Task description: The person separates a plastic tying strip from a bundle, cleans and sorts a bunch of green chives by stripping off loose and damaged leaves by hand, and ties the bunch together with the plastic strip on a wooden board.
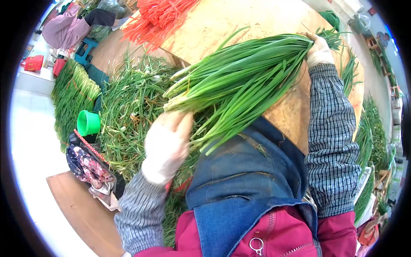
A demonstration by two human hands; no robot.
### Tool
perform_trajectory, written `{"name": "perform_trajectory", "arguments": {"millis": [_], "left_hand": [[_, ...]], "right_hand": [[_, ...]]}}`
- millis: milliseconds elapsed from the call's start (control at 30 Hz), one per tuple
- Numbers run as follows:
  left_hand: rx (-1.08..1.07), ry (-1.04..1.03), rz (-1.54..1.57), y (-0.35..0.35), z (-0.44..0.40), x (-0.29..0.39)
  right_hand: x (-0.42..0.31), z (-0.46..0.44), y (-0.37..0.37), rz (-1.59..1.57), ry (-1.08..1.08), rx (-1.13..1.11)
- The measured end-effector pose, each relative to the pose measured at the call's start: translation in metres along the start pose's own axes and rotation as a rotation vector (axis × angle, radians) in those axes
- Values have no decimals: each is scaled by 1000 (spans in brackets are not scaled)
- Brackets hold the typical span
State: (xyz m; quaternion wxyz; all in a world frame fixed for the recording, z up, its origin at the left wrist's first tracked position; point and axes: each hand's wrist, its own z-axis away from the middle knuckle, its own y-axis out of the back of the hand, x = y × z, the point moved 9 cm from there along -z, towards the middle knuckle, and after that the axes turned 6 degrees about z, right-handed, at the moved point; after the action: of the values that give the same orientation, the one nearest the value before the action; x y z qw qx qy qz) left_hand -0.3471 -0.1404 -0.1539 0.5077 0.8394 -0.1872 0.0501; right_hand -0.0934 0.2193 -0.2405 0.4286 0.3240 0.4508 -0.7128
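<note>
a bunch of long, flat, glossy green leaves [248, 70] is held above the near edge of the wooden table [239, 17], its lower left part reaching out past that edge. its long axis is set aslant: the pale, slender stem ends are pointed left, off the table, and the leaf tips toward the table's right side. the tip end is clasped by the fingers of the right hand [317, 49], thinly gloved in white. the left hand [169, 139], gloved likewise and blurred, is placed just below the stem ends, left of the table; whether anything is gripped by its fingers cannot be told. on the table's far left, thin, shiny red strips [160, 19] are heaped. left of the table, loose, tangled green trimmings [132, 111] are piled, with a smooth, round green bucket [89, 123] beyond them.
</note>
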Motion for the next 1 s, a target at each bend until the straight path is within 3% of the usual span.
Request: {"name": "perform_trajectory", "arguments": {"millis": [167,233,267,367,500,667,767,900,967,1000], "left_hand": [[64,-85,-249,-42,-45,-1],[187,-54,-85,-32,-47,-8],[129,-18,-4,-32,-43,-11],[143,-40,-154,-38,-41,-2],[-25,-25,-255,-57,-44,0],[241,-11,-47,-32,-50,-4],[81,-87,-168,-47,-51,4],[95,-109,-82,-42,-51,2],[201,-101,114,-32,-43,2],[151,-15,254,-30,-37,-2]], "right_hand": [[-1,1,-1,36,26,-86],[0,10,-2,52,40,-46],[1,8,-1,68,33,-73],[1,13,-2,60,29,-73],[-4,11,-5,28,34,-78],[-11,22,-8,14,71,-68],[-8,22,-7,-12,40,-48],[-8,23,-8,10,43,-46],[-6,13,-4,4,27,-88],[-5,9,-3,4,17,-108]]}}
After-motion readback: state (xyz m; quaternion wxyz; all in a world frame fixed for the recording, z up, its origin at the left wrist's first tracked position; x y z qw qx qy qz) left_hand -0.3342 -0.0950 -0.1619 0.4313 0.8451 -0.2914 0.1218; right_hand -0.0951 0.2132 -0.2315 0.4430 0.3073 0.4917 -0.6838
